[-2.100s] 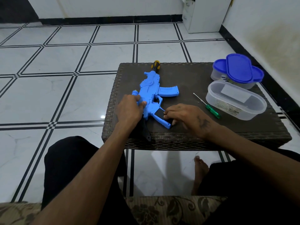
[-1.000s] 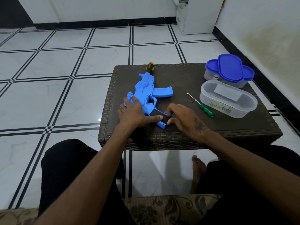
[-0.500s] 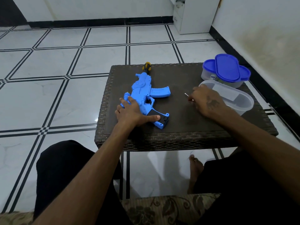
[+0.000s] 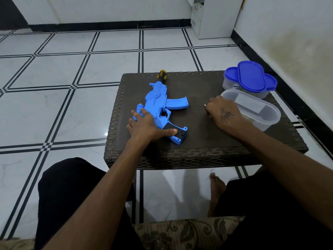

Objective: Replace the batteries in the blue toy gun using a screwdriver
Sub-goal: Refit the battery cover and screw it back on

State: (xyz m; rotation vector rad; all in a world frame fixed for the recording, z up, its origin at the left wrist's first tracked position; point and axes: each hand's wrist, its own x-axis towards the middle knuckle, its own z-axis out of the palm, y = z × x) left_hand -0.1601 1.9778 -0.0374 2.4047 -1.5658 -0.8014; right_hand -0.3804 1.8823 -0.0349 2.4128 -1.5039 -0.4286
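Note:
The blue toy gun lies flat on the dark wicker table, with its yellow and black muzzle pointing away from me. A black panel shows on its grip. My left hand presses down on the gun's rear body, thumb stretched along the grip. My right hand is to the right of the gun, with its fingers curled over the screwdriver. Only the metal tip sticks out past the fingers; the green handle is hidden under the hand.
An open clear oval container sits just right of my right hand. Behind it stands a second container with blue lids stacked on top. My knees and a bare foot are below the table's front edge. A white cabinet stands by the far wall.
My right hand left the gun's grip, moved right to the screwdriver and curled over its handle. My left hand slid so that its thumb lies along the grip. The gun has stayed put.

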